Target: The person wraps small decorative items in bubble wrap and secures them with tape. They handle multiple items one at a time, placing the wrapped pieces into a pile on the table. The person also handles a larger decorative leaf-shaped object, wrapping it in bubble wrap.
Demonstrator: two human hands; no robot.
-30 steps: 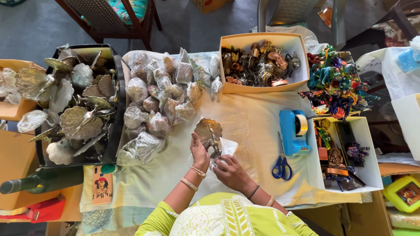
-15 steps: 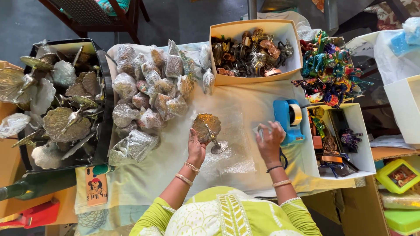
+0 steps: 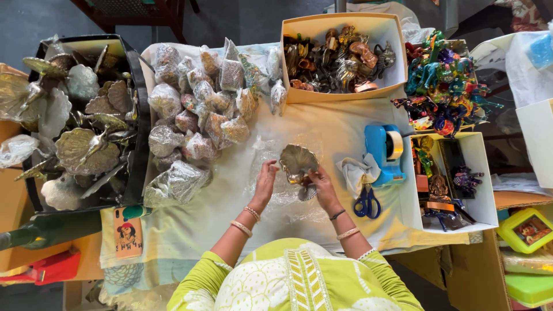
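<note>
A brass shell-shaped dish (image 3: pixel 298 161) stands on a crinkled clear plastic sheet (image 3: pixel 271 198) spread on the cloth-covered table (image 3: pixel 196 230). My right hand (image 3: pixel 324 189) grips the dish at its lower stem. My left hand (image 3: pixel 266 181) is just left of the dish, with its fingers curled on the plastic sheet beside the dish's rim. Both wrists wear bangles.
A blue tape dispenser (image 3: pixel 385 151), a white cloth (image 3: pixel 352 171) and blue scissors (image 3: pixel 366 203) lie to the right. Behind are a cardboard box of brass figures (image 3: pixel 341 55) and a pile of plastic-wrapped pieces (image 3: pixel 199 112). A black crate of brass dishes (image 3: pixel 80 126) sits left, colourful figurines (image 3: pixel 443 86) right.
My right hand reached out toward the tape dispenser and white cloth, then came back to the dish. My left hand shifted from holding the dish to the plastic beside it.
</note>
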